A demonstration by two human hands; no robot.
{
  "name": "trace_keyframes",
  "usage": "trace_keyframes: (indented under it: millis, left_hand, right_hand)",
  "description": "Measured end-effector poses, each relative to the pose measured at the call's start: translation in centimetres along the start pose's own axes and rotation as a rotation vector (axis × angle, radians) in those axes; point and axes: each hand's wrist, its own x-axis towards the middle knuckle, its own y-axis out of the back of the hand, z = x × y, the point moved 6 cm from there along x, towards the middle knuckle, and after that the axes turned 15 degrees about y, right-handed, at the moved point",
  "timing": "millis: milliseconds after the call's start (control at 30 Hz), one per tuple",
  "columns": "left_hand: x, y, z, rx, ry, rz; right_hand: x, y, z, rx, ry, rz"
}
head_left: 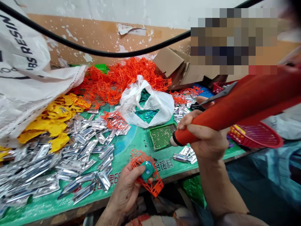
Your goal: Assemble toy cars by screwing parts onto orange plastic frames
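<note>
My left hand (128, 180) pinches an orange plastic frame (156, 188) with a glossy teal-green piece (147, 171) lying against it, under the thumb. In my right hand (209, 141) is a red power screwdriver (225, 114), its fingers wrapped round the body. The driver slants down to the left, and its pale tip (173, 141) is at the right side of a small green tray (155, 147) of tiny metal bits, probably screws. I cannot tell whether tip and tray touch. Behind the driver, more fingers (204, 100) show beside a dark tool, partly hidden.
Silver strips (47, 169) cover the table's left side, beside yellow pieces (55, 116) and a white sack (28, 81). Tangled orange frames (127, 77) are heaped behind an open white bag (162, 102) of teal pieces. A red basket (265, 135) stands right. A black cable (113, 54) hangs across.
</note>
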Motion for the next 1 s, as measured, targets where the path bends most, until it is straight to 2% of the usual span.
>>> trace_keyframes:
  millis: [100, 200, 333, 500, 700, 1000]
  left_hand:
    - [0.3, 0.3, -0.1, 0.023, -0.005, 0.085]
    - [0.1, 0.0, -0.1, 0.038, -0.028, 0.111]
    - [-0.3, 0.0, -0.1, 0.033, -0.045, 0.172]
    - [0.2, 0.2, -0.3, 0.055, 0.018, 0.15]
    - [0.5, 0.7, -0.2, 0.045, 0.008, 0.183]
    - [0.3, 0.4, -0.1, -0.026, 0.004, 0.204]
  right_hand:
    - [1.0, 2.3, 1.2, -0.141, 0.064, 0.05]
    - [1.7, 4.2, 2.5, -0.209, 0.087, 0.075]
    - [1.8, 5.4, 3.8, -0.254, 0.098, 0.086]
    - [1.4, 5.2, 4.8, -0.222, 0.088, 0.093]
    - [1.4, 4.3, 5.2, -0.187, 0.059, 0.057]
    - [1.2, 4.0, 5.5, -0.197, 0.029, 0.035]
